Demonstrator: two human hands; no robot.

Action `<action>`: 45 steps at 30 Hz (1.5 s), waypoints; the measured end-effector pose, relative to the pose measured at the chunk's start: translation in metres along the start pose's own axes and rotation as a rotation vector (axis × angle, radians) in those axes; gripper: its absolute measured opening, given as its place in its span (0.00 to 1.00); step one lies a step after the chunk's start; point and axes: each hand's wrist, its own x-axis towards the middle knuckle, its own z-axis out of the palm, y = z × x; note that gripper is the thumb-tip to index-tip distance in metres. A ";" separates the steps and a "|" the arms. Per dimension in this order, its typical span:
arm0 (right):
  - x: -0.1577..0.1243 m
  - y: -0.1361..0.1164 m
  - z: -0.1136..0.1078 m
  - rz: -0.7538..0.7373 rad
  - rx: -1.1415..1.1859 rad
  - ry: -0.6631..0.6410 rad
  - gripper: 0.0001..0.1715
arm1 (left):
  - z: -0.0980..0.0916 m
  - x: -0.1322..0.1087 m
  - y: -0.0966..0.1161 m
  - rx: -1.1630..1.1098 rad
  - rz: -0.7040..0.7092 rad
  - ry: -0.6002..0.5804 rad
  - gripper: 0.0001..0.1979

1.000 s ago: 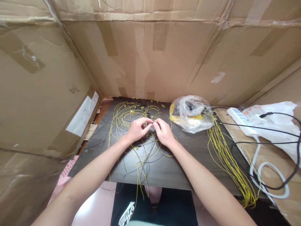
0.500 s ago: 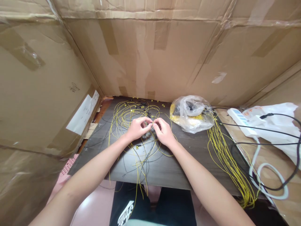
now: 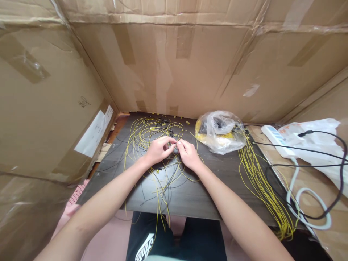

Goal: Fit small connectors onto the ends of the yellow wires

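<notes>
My left hand (image 3: 161, 148) and my right hand (image 3: 187, 153) meet over the middle of the dark table, fingertips pinched close together. Whatever small thing sits between them is mostly covered by the fingers, and I cannot make it out. Around and beneath both hands spreads a loose tangle of thin yellow wires (image 3: 136, 127), with grey strands among them. Some wire ends hang over the table's front edge. Black connectors (image 3: 171, 133) lie just beyond the left hand. A small yellow piece (image 3: 157, 171) rests on the tabletop nearer to me.
A clear plastic bag (image 3: 217, 145) with yellow and black contents stands at the back right. From it a bundle of yellow wires (image 3: 261, 188) trails to the front right. Beyond lie a white power strip (image 3: 276, 140) and black cables. Cardboard walls (image 3: 163, 69) enclose the table (image 3: 217, 185).
The fingers of my right hand have drawn together and straightened a little at the pinch. Both hands stay in nearly the same place; the view has shifted slightly.
</notes>
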 end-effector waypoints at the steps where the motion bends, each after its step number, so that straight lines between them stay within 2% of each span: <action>1: 0.000 0.000 0.000 0.015 0.022 -0.009 0.20 | 0.000 0.000 0.000 0.005 0.002 -0.001 0.06; 5: 0.000 -0.002 0.001 0.032 0.048 -0.023 0.20 | 0.001 0.000 0.000 -0.019 -0.048 0.003 0.05; 9: 0.001 -0.004 -0.001 -0.004 0.051 0.029 0.13 | 0.003 0.002 -0.001 -0.118 -0.165 0.003 0.07; 12: 0.000 -0.005 -0.003 -0.012 0.077 0.050 0.10 | 0.003 0.003 -0.002 -0.162 -0.200 0.005 0.09; 28: 0.000 -0.002 -0.002 -0.017 0.072 -0.007 0.14 | 0.001 0.002 -0.001 -0.061 -0.078 -0.007 0.08; 33: 0.001 0.003 0.000 -0.023 0.013 -0.002 0.17 | 0.001 0.001 0.000 -0.039 -0.071 -0.013 0.08; 45: 0.000 0.002 0.000 -0.037 -0.013 -0.016 0.12 | 0.000 0.002 0.002 -0.014 -0.118 0.000 0.07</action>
